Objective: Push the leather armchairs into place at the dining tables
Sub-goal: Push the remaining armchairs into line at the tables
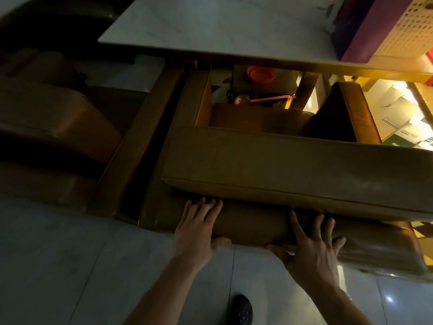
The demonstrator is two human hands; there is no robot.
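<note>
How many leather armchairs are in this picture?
2 clearly: the armchair under both hands, facing the table, and another armchair beside it on the left. Dark shapes further back may hide more.

Dim, warm light at right, floor glare, wide-angle edge distortion

Both palms press flat on the armchair back: left hand at 7 o'clock, right hand at 5. Table at 12.
</note>
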